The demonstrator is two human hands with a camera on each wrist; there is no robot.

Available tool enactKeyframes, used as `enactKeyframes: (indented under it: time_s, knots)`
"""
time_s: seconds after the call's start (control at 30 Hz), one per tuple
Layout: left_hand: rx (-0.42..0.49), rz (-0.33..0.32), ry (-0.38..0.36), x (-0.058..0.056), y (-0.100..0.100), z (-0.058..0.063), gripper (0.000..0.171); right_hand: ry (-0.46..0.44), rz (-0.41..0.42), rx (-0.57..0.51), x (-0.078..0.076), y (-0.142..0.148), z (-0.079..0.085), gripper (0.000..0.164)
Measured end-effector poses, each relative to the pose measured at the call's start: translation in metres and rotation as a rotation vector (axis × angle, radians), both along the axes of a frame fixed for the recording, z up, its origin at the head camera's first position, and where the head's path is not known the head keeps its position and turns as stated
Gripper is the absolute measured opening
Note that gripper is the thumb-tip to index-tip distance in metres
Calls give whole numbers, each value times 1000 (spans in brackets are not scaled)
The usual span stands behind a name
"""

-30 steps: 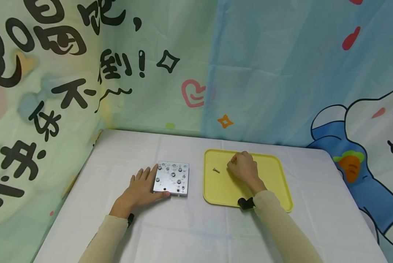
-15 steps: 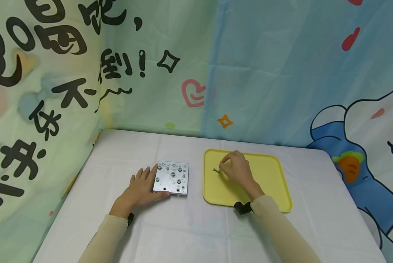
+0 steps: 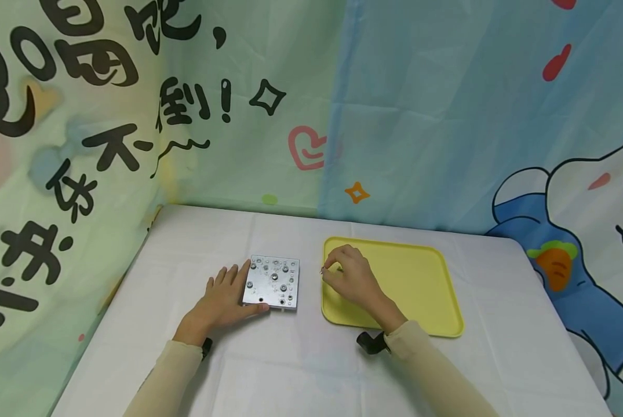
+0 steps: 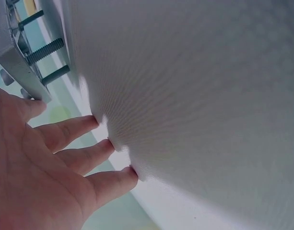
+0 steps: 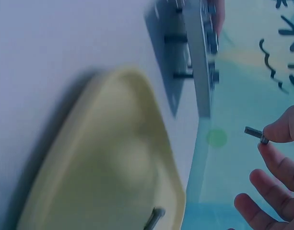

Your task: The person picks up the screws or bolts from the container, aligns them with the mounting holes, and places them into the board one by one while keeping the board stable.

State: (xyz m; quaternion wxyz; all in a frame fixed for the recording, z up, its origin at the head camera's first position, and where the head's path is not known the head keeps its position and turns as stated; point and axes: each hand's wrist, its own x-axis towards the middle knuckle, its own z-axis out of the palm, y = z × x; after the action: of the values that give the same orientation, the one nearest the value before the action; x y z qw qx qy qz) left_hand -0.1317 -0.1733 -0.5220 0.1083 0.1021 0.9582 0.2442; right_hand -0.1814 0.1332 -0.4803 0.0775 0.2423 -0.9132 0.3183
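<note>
My right hand (image 3: pixel 354 277) is over the left part of the yellow tray (image 3: pixel 410 278). Its thumb and index finger pinch a small threaded screw (image 5: pixel 254 132) by the head, shank pointing outward. Another screw (image 5: pixel 155 218) lies in the tray, mostly hidden by that hand in the head view. My left hand (image 3: pixel 218 304) rests on the table with fingers spread, touching the left side and front edge of a square metal plate (image 3: pixel 266 286). Several screw heads show on the plate's top; threaded ends (image 4: pixel 46 50) stick out below it in the left wrist view.
A white cloth (image 3: pixel 301 365) covers the table. Printed fabric curtains (image 3: pixel 421 116) hang behind it and at the sides. The tray has a raised rim (image 5: pixel 151 96) and stands right of the plate, with a strip of cloth between them.
My right hand has moved left across the tray, from its middle toward its left rim, uncovering more of the yellow surface. The left hand and the plate have stayed put.
</note>
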Motion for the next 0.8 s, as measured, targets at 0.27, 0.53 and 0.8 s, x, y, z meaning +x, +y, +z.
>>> enactKeyframes:
  time_s: [0.27,0.53,0.8]
  knots:
    - [-7,1,-1,0,0,-1,114,35,102,2,14,-24,0,9]
    - [-5,-3,-9,-1,0,0,114,56,186,-7,21,-41,-6,5]
    - [-11,-5,-3,-1,0,1,114,114,252,22,23,-55,-12,5]
